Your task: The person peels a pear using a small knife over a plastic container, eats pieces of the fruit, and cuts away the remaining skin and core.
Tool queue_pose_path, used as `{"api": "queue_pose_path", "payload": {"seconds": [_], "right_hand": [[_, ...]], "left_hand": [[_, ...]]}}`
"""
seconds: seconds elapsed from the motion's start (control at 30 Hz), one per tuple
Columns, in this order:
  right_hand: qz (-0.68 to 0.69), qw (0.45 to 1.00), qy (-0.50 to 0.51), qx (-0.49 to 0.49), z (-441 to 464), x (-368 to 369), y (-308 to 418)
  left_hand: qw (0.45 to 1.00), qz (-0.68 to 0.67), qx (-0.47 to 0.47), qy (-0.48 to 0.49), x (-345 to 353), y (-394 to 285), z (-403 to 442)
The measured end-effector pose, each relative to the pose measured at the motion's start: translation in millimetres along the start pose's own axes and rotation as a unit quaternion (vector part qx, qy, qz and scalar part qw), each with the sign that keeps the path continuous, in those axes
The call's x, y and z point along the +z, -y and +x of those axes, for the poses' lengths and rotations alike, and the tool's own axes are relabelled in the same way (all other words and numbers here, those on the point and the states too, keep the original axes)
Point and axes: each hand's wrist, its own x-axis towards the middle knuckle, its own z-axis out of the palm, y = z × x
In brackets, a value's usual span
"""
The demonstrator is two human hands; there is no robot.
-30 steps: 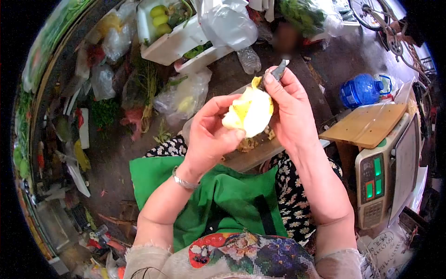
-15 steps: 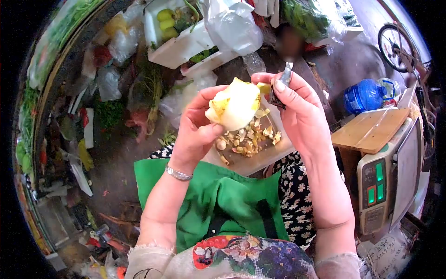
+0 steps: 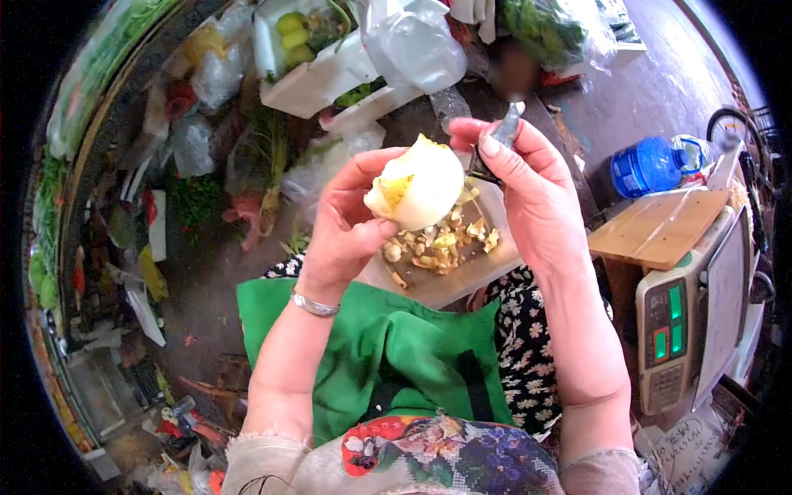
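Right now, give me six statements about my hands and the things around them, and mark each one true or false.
1. Your left hand holds a pale vegetable. True.
2. Your right hand is empty. False: your right hand holds a small knife.
3. Scraps lie in the tub below your hands. True.
4. The bracelet is on your right wrist. False: the bracelet is on your left wrist.
5. The scale has green lit displays. True.
6. The blue bottle is on your left. False: the blue bottle is on your right.
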Motion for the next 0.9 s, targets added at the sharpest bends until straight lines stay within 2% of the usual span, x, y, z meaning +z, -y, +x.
{"api": "queue_pose_path", "payload": {"seconds": [0.1, 0.3, 0.37, 0.57, 0.7, 0.77, 0.9], "right_hand": [[-0.008, 0.999, 0.034, -0.014, -1.2, 1.6, 2.4], [0.107, 0.987, 0.104, 0.054, -3.7, 2.0, -0.6], [0.089, 0.992, 0.073, 0.051, -4.3, 5.1, -3.6], [0.088, 0.993, 0.063, 0.036, -2.6, -0.6, -9.0], [0.087, 0.994, 0.048, 0.033, -3.1, 1.8, -8.5], [0.140, 0.989, 0.008, 0.055, -4.3, 5.3, -6.2], [0.153, 0.986, -0.041, 0.054, -2.8, 6.3, -9.6]], "left_hand": [[0.999, 0.042, 0.015, 0.022, -1.7, 2.9, 0.4], [0.998, 0.036, -0.005, 0.046, 4.4, 6.7, -2.9], [0.999, 0.032, 0.000, 0.040, 3.8, 9.7, -4.4], [0.996, 0.045, -0.028, 0.072, 10.4, 10.0, -7.2], [0.998, 0.011, -0.037, 0.045, 14.4, 13.1, -6.0], [0.998, -0.005, -0.043, 0.035, 13.3, 12.0, -4.5], [0.998, -0.019, -0.048, 0.038, 12.0, 13.4, -2.2]]}}
